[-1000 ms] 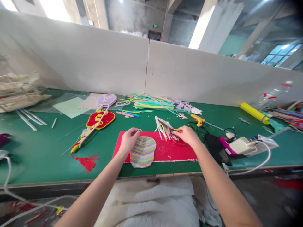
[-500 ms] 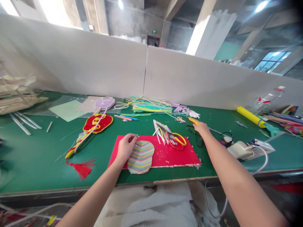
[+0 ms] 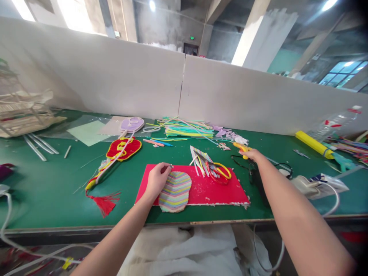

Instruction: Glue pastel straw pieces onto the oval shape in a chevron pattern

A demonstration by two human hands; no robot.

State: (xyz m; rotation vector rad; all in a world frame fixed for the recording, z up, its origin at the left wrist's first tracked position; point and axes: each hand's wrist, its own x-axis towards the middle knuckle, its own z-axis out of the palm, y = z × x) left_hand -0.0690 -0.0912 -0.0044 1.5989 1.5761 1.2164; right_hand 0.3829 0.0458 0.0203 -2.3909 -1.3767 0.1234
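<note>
My left hand point(image 3: 160, 177) is closed in a pinch at the upper left edge of a striped pastel rounded piece point(image 3: 175, 191). A tiny pale bit shows at its fingertips, too small to name. The striped piece overlaps the front edge of a red board point(image 3: 212, 194). Reaching to the right, my right hand point(image 3: 254, 154) is closed on a yellow glue gun point(image 3: 240, 146), which lies low at the table. Scissors point(image 3: 222, 171) with yellow and red handles rest on striped offcuts point(image 3: 196, 163) on the board.
Bundled pastel strips point(image 3: 188, 130) lie along the partition. A red fan-shaped ornament point(image 3: 132, 148) with a tassel point(image 3: 105, 205) is at left. Right of my arm are a white adapter point(image 3: 304, 186), a yellow roll point(image 3: 313, 144) and a plastic bottle point(image 3: 339, 122).
The whole view has shifted slightly, so things sit further right. My right hand has shifted a little along the glue gun, showing more of it. My left hand stays at the striped piece.
</note>
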